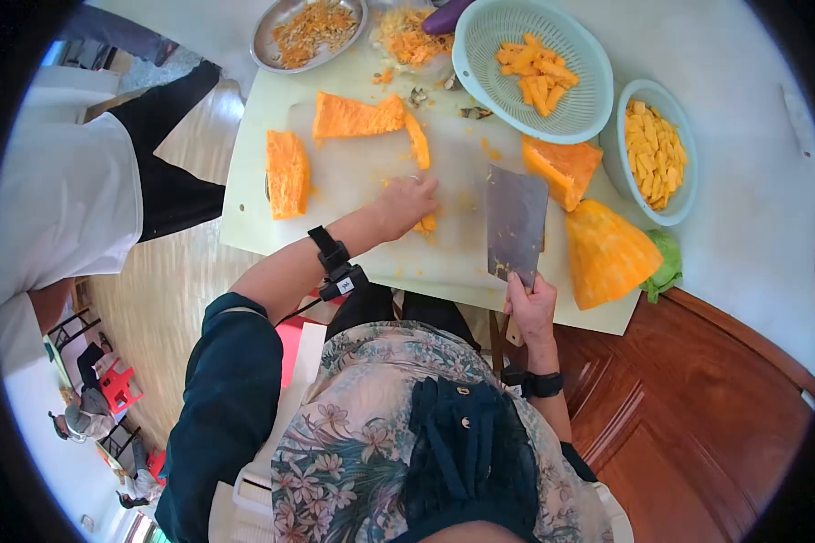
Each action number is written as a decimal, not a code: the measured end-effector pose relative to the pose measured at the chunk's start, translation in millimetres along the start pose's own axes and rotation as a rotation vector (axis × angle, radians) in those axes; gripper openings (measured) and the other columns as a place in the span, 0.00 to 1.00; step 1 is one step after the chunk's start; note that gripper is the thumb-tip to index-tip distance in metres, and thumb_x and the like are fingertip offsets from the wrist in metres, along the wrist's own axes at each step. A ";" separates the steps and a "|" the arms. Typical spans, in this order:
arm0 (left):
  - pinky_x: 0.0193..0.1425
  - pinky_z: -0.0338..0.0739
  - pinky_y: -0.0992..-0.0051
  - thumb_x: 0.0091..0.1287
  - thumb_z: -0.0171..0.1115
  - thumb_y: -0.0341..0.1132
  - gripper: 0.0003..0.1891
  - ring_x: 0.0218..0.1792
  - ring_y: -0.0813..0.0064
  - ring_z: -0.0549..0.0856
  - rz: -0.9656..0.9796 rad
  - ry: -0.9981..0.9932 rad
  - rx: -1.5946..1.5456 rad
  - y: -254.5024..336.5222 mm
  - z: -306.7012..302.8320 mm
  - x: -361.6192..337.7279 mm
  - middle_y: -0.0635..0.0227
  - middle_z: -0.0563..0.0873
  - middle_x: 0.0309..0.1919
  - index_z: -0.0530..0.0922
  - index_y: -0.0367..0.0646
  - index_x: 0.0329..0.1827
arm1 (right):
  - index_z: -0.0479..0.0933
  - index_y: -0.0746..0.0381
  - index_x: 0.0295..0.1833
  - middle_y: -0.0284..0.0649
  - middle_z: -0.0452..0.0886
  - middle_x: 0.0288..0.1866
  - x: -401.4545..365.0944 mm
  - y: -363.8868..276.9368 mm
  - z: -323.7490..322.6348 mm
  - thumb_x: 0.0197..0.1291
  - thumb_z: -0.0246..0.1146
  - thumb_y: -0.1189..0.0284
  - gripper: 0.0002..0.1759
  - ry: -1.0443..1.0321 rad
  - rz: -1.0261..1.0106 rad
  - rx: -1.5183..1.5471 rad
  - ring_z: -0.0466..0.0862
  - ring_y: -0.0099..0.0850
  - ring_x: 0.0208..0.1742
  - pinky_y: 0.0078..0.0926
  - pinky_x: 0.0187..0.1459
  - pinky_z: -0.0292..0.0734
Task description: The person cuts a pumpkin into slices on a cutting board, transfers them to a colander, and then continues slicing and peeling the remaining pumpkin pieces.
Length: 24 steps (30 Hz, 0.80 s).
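My left hand (406, 204) presses down on a small orange pumpkin piece (426, 223) on the pale cutting board (353, 181). My right hand (532, 306) grips the handle of a wide steel cleaver (516, 222), whose blade lies just to the right of the left hand. Bigger pumpkin chunks lie on the board: one at the left (287, 173), one at the top (358, 116) with a thin slice (417, 140) beside it. Two more wedges sit to the right of the blade (561, 168) (609, 253).
A green colander (480, 81) and a smaller blue one (618, 158) hold cut pumpkin sticks. A metal plate (267, 41) of pulp and a pile of scraps (407, 38) lie at the far edge. Another person in a white top (59, 199) stands left.
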<state>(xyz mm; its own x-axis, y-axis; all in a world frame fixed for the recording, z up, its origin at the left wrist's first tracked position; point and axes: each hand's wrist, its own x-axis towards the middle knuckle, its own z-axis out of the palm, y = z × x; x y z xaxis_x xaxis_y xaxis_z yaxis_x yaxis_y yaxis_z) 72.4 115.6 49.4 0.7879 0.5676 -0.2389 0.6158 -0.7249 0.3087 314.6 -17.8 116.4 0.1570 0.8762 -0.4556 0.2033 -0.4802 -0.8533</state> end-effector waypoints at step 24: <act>0.31 0.82 0.76 0.68 0.54 0.33 0.14 0.37 0.74 0.83 -0.268 0.309 -2.107 -4.4 -58.6 11.5 0.63 0.81 0.41 0.70 0.37 0.53 | 0.76 0.68 0.36 0.44 0.77 0.18 10.5 55.3 -4.0 0.57 0.60 0.71 0.10 0.054 -0.126 -0.248 0.79 0.31 0.18 0.29 0.23 0.72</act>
<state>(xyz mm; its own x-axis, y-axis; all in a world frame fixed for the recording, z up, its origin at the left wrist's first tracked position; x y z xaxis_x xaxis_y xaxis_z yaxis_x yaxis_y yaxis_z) 78.6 148.2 99.3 0.5450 0.7433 -0.3880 -0.4070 0.6391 0.6527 331.4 -35.3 65.4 0.1654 0.9292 -0.3305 0.4539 -0.3692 -0.8110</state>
